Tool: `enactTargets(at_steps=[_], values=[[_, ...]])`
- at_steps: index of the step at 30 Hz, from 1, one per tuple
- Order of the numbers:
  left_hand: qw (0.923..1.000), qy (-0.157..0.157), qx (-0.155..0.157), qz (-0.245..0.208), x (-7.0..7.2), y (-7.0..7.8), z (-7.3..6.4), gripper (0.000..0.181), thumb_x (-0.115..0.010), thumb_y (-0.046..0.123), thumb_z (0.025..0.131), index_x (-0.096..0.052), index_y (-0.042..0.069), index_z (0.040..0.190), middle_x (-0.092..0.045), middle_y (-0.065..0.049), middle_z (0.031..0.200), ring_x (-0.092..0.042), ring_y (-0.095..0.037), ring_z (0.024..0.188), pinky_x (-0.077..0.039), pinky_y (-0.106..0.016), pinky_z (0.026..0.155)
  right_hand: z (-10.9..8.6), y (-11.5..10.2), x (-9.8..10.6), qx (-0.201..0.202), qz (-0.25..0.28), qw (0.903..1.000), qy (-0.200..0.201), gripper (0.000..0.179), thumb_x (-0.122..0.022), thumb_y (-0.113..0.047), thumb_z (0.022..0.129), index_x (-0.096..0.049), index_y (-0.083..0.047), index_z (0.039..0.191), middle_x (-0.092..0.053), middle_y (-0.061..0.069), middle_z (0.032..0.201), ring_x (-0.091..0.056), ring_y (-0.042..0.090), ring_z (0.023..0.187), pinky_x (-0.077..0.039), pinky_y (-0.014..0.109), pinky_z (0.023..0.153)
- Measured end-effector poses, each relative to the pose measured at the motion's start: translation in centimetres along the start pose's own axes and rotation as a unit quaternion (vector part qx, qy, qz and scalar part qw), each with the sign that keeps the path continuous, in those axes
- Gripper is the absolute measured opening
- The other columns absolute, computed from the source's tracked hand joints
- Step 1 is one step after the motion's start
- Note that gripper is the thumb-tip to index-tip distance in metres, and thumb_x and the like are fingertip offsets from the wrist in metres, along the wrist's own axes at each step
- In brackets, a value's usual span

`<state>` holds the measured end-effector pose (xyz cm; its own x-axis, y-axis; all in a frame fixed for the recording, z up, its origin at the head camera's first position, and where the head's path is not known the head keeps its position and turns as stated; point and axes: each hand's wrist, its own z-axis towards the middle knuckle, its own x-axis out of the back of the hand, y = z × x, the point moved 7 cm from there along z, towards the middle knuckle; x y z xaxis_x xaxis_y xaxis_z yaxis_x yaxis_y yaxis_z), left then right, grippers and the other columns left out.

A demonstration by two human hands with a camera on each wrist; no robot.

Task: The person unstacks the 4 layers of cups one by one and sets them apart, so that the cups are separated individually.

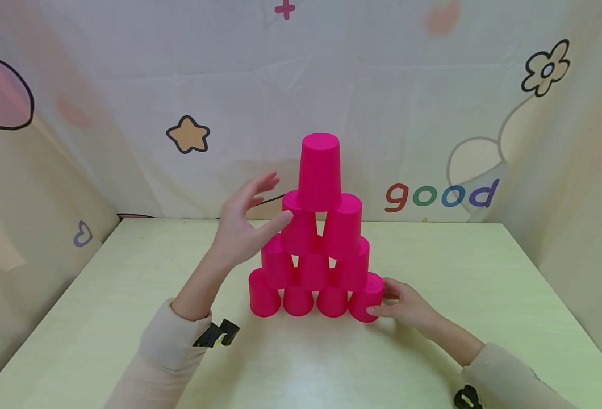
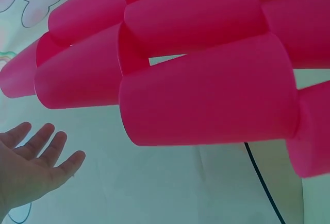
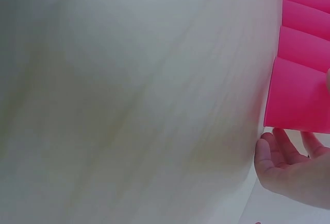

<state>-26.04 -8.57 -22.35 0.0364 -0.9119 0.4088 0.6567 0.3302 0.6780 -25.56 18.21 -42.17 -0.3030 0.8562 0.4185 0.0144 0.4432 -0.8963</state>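
Bright pink cups stand upside down in a pyramid: one top cup [image 1: 320, 170], two below it, then three, then a bottom row of several. To the left of the upper rows, my left hand [image 1: 242, 227] is raised with fingers spread, holding nothing; in the head view its thumb overlaps a second-row cup [image 1: 301, 230]. The left wrist view shows fingers apart from the cups. Down at the table, my right hand [image 1: 408, 307] holds the bottom-right cup [image 1: 364, 298], thumb across its front and fingers round its far side. Those fingertips are partly hidden behind it.
The pyramid stands on a pale wooden table [image 1: 485, 267]. Behind it hangs a light printed curtain [image 1: 229, 74] with a star, a flower and the word "good". A dark cord [image 2: 263, 183] runs along the curtain near the table's back.
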Motion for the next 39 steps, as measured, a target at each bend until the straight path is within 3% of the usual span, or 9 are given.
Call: enactTargets(at_steps=[18,30,39], values=[[0.9971,-0.029,0.053,-0.047,-1.8,1.1,3.1,0.063,-0.069,0.019,0.078,-0.041,0.008,0.134,-0.051,-0.005,0.124,-0.048,-0.017,0.111,-0.043,-0.035,0.090,0.1,0.1,0.0,0.010,-0.017,0.9998,-0.006,0.065,-0.076,-0.023,0.073,-0.046,-0.005,0.128,-0.054,0.013,0.117,-0.050,0.030,0.106,-0.049,0.040,0.080],[0.9955,-0.032,0.077,-0.044,-3.1,1.0,3.9,0.055,-0.070,0.022,0.077,-0.049,0.009,0.125,-0.055,-0.003,0.113,-0.050,-0.016,0.104,-0.044,-0.034,0.086,-0.1,0.0,0.0,0.011,-0.020,0.9997,-0.006,0.063,-0.075,-0.023,0.074,-0.047,-0.005,0.128,-0.054,0.012,0.116,-0.050,0.029,0.105,-0.048,0.040,0.080],[0.9967,-0.020,0.061,-0.051,-3.1,0.8,3.9,0.051,-0.071,0.020,0.077,-0.051,0.007,0.122,-0.056,-0.005,0.111,-0.051,-0.017,0.102,-0.044,-0.036,0.086,-0.2,-0.1,-0.1,0.013,-0.022,0.9997,-0.005,0.061,-0.074,-0.023,0.075,-0.047,-0.006,0.127,-0.055,0.012,0.115,-0.050,0.029,0.104,-0.048,0.041,0.081]])
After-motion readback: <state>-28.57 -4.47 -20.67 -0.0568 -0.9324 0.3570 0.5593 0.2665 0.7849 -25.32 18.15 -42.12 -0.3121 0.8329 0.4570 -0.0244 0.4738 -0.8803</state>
